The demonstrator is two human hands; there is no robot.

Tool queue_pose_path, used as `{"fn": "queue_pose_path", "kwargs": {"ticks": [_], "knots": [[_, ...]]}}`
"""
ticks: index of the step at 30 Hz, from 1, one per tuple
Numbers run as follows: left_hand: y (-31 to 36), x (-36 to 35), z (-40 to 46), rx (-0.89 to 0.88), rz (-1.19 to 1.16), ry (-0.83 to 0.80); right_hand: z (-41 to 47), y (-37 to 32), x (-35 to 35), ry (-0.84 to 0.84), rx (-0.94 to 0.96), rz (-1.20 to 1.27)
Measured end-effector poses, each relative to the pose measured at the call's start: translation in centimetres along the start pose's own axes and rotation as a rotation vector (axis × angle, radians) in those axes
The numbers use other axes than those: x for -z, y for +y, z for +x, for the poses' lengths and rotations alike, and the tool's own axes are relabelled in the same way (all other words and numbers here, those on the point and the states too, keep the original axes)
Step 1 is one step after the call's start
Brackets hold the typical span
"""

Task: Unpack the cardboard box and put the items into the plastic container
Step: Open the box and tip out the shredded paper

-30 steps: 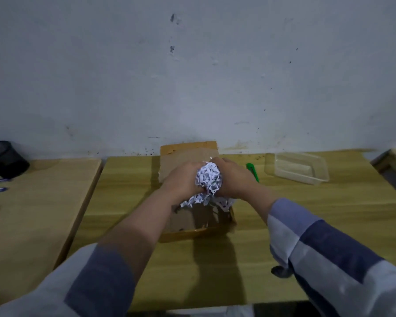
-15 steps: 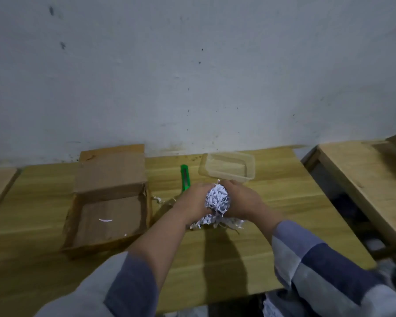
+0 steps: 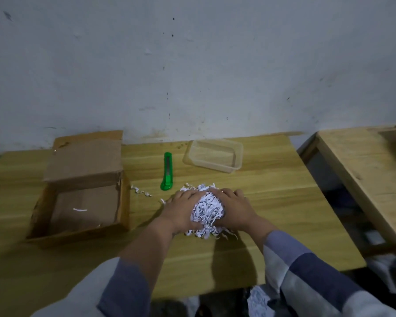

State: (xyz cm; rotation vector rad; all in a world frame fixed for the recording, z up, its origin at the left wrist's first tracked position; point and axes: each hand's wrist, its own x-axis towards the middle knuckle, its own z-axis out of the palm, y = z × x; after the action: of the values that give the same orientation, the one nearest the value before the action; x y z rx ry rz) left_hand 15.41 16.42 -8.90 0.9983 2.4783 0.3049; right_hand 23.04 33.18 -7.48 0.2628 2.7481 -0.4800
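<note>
The fingers [image 3: 188, 195] of the left hand [image 3: 181, 209] and those of the right hand [image 3: 234, 207] curl round a wad of shredded paper [image 3: 207, 210], one hand on each side, pressing it down onto the wooden surface [image 3: 272, 202]. Loose strips spill out beneath the wad toward the person. Just beyond the wad lies a green utility knife [image 3: 167, 170]. Left of the wad sits the open cardboard box [image 3: 82, 186], one paper strip inside. Beyond the wad, toward the wall, stands the clear plastic container [image 3: 213, 154]. A scuffed pale wall [image 3: 192, 65] rises behind. Right of the wad, across a gap, is a second wooden surface [image 3: 364, 161].
</note>
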Motion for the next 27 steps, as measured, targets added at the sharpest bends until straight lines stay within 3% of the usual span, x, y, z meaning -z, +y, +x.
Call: {"fn": "queue_pose_path", "kwargs": {"ticks": [10, 21, 27], "knots": [[-2.0, 6.6, -1.9, 0.043, -0.095, -0.016, 1.3, -5.0, 7.5, -0.225, 0.032, -0.054], [-13.4, 9.8, -10.5, 0.276, -0.038, 0.278, 4.9, -19.1, 6.1, -0.108, 0.268, 0.080], [-21.5, 8.6, -15.0, 0.408, 0.012, 0.317, 6.3, -25.9, 2.5, -0.078, 0.363, 0.108]]}}
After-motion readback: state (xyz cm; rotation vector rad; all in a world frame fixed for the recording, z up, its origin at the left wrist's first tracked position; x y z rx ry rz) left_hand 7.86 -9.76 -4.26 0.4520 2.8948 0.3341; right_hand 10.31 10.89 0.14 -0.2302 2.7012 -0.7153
